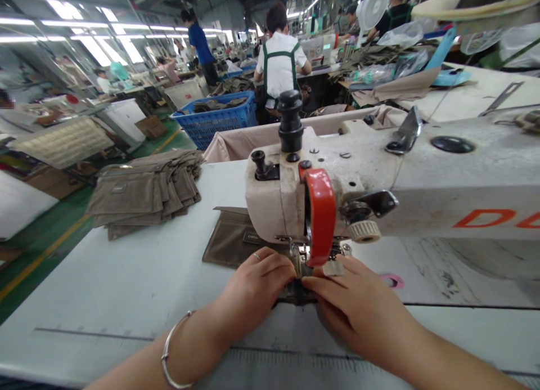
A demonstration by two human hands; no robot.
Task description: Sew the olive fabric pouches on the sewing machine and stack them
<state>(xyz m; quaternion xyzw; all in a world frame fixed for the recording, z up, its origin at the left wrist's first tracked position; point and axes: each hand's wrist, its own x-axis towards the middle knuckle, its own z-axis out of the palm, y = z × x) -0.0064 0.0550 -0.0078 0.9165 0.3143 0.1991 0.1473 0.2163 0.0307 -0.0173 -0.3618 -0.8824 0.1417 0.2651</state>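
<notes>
A brown fabric panel [225, 241] with a small dark label lies on the table, partly under the head of a white sewing machine [278, 204]. My left hand [261, 280], fingers bent and held together, presses the cloth just left of the presser foot [302, 254]. Across from it, my right hand [358, 294] pinches the cloth's near edge, its fingertips almost meeting the left ones. A red guard [323, 215] hangs in front of the needle area and hides part of it. Most of the cloth between my hands is covered by my fingers.
A pile of brown sewn pieces [143, 193] lies at the table's left edge. A blue basket [219, 122] with brown cloth stands beyond. Ruler markings [270, 356] run along the near edge. A pink object [394, 281] lies right of my right hand. Several people work further off.
</notes>
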